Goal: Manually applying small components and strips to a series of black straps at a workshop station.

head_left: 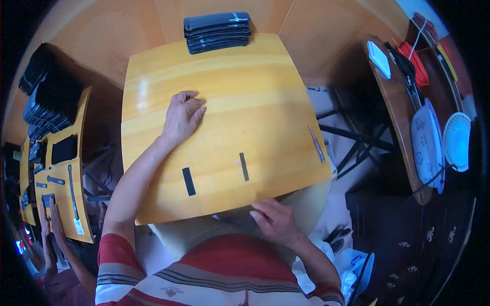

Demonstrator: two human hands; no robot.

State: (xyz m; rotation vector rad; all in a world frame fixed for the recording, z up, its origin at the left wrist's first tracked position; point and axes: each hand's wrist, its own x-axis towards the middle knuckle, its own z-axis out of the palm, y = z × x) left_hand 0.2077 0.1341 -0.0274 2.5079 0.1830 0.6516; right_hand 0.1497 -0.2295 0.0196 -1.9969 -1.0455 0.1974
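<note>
On the yellow wooden table (227, 125), my left hand (181, 118) rests left of the middle. Its fingers are curled in, the thumb is close to them, and nothing shows in its grip. Over the table's front edge is my right hand (275, 220), thumb and forefinger apart, holding nothing visible. Between the hands and the near edge lie a wide black strip (189, 181) and a narrower dark grey strip (244, 167), set apart. A slim pen-like tool (316, 144) lies by the right edge. At the far edge stands a stack of folded black pieces (217, 33).
A co-worker's hands (51, 217) rest at a side table (81, 214) on the left, with dark stacks (51, 104) and small black parts. At right, a wooden shelf (390, 112) holds a patterned tray (426, 145) and a pale blue basket (457, 142). A bin (357, 265) stands low right.
</note>
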